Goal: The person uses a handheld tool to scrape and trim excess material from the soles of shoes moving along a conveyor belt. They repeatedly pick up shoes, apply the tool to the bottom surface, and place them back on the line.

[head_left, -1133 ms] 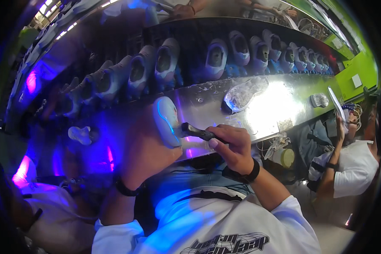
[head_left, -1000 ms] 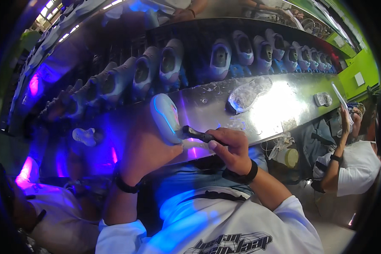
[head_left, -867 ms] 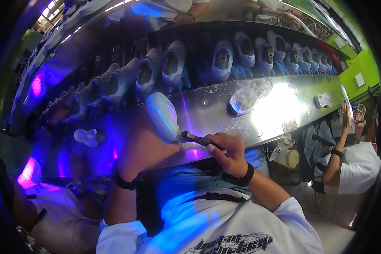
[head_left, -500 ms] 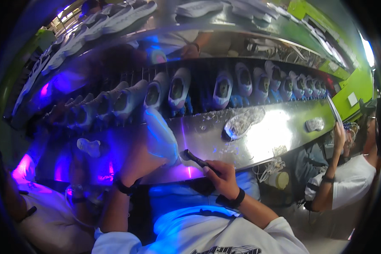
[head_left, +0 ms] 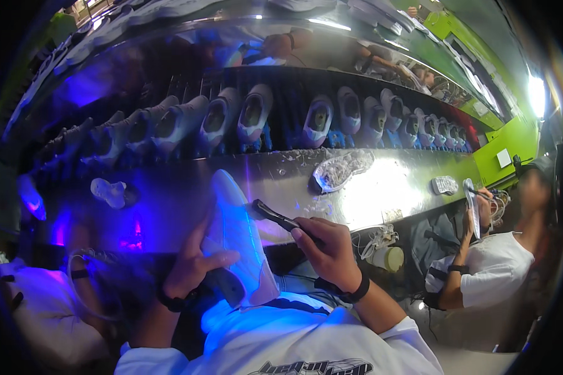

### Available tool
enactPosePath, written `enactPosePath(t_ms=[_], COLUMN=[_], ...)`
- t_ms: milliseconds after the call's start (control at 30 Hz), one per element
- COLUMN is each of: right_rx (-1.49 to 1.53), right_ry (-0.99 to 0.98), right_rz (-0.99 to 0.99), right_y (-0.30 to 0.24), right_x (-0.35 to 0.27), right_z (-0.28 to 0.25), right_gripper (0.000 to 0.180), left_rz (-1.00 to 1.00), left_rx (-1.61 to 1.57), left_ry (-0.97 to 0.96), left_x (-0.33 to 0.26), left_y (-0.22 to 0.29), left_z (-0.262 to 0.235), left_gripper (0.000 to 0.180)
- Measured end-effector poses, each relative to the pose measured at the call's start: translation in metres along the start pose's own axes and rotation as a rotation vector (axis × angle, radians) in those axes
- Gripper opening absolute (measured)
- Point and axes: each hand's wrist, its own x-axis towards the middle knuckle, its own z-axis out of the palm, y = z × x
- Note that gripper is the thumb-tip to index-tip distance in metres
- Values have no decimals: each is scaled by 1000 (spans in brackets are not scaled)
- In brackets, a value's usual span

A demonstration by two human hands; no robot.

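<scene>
My left hand (head_left: 201, 261) is closed around a white shoe (head_left: 236, 215), its thumb pressed on the shoe's side. The shoe stands toe away from me, heel close to my shirt, with a glowing blue line along its side. In my right hand (head_left: 330, 253) is a black-handled brush (head_left: 274, 217), gripped between thumb and fingers. Its head is beside the shoe's right edge near the toe; whether it touches, I cannot tell. Beyond my hands lies a shallow white sole-shaped tray (head_left: 329, 182) filled with pale crumbly stuff.
A row of white shoes (head_left: 254, 114) stands on a dark conveyor behind the metal table (head_left: 281, 175). One white sole piece (head_left: 108, 192) lies at left, another pale piece (head_left: 445, 185) at right. A co-worker at right holds a sole (head_left: 471, 209); another person's sleeve (head_left: 34, 281) is at left.
My left hand has drawn the shoe down toward my body and turned it, showing more of its side. The brush has moved up and left, to beside the toe. The right co-worker's sole has lowered.
</scene>
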Motion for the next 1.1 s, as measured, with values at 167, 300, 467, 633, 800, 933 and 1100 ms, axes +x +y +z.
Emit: enactPosePath(t_ms=[167,300,467,633,800,933,1100], right_rx=[-19,-145,-58,31,40,93,58], right_ry=[17,80,45,-38,-153,-195,-249], right_rz=[-71,-58,-63,-84,-53,-6,-1], right_y=[-4,-19,-19,-18,-25,-28,-35], right_x=[-16,-8,-10,-17,-26,-32,-33], right_z=[-10,-14,-19,-25,-31,-38,-50], right_gripper=[19,17,18,20,21,22,21], left_rz=[-95,-52,-91,-106,-86,-77,-168], left_rx=[-106,-26,-43,20,-128,-176,-223], left_ry=[-55,-131,-112,-12,56,104,151], left_x=[-4,-5,-4,-4,-2,5,10], left_y=[11,21,26,30,26,34,35], left_z=[1,6,7,4,-8,-5,-13], left_gripper=[109,111,112,97,87,82,78])
